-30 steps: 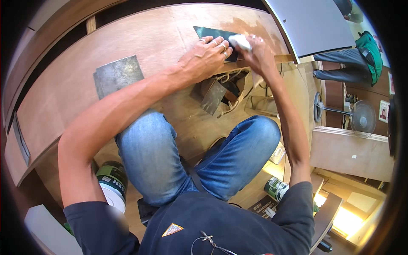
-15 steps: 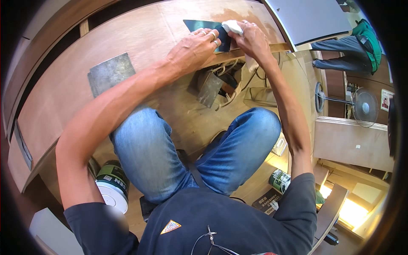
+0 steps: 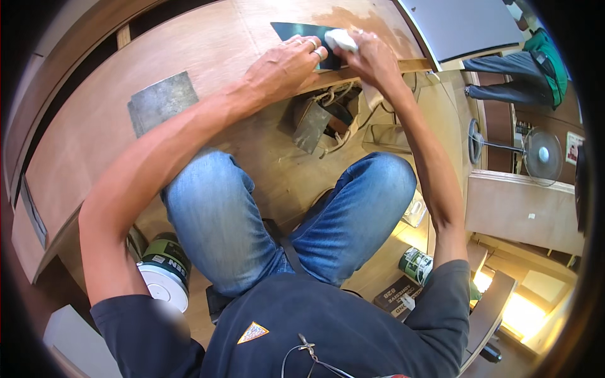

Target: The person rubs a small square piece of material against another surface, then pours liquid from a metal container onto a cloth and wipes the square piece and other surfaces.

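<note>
- Where the board (image 3: 189, 57) starts at the left, a grey square sheet (image 3: 162, 101) lies flat on it, well apart from both hands; nothing touches it.
- Below the board's left edge, on the floor, stands a tin (image 3: 165, 271) with a white lid, just beside the person's left knee.
- Left hand (image 3: 283, 63): palm down near the board's front edge, fingers spread and pressed flat on the near end of a dark sheet (image 3: 301, 31). No pinch, just a hold-down.
- Dark sheet lies at the board's far middle, near its right end, touching both hands.
- Right hand (image 3: 372, 57): fingers closed around a white cloth (image 3: 340, 39), which is pressed on the dark sheet's right part.
- Under the board's front edge, an open recess shows loose wires (image 3: 331, 101) and a small grey plate.
- Right of the hands, a brown stain (image 3: 359, 16) marks the board's far right part.
- Second tin (image 3: 416, 264) on the floor by the right elbow; a fan (image 3: 539, 154) farther right.
- Judgement: step in hand is wiping the dark sheet while the left hand pins it. Next stroke calls for steady downward pressure from the left hand so the sheet does not slide, and the cloth kept flat.
</note>
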A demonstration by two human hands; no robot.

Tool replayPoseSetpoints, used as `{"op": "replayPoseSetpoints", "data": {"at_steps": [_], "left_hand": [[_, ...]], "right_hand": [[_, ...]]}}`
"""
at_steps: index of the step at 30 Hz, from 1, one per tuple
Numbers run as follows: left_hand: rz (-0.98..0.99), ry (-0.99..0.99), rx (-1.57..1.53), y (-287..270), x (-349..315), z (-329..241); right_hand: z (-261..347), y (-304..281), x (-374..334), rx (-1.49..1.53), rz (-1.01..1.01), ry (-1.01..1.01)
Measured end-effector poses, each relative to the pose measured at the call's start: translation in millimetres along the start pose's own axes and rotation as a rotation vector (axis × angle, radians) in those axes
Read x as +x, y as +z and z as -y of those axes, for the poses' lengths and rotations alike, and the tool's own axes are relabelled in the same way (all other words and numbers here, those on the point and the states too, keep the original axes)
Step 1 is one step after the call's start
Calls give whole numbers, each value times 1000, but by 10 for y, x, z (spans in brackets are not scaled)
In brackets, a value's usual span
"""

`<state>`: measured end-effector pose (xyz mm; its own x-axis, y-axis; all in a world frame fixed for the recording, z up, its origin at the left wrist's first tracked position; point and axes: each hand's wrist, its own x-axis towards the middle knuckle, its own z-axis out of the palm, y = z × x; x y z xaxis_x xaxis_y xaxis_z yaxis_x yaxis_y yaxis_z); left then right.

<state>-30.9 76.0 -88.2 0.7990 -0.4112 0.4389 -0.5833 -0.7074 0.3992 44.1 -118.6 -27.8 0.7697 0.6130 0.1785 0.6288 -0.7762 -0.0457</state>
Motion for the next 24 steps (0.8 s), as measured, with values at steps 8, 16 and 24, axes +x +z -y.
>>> {"op": "replayPoseSetpoints", "data": {"at_steps": [8,16,24], "left_hand": [[-6,9,-19,18,5,54],[-12,19,-17,-12,14,53],[-28,20,-10,-43,-10,73]], "right_hand": [[-39,24,45,13,94,11],[-96,72,27,-34,111,-15],[-51,96,-24,7,78,-6]]}}
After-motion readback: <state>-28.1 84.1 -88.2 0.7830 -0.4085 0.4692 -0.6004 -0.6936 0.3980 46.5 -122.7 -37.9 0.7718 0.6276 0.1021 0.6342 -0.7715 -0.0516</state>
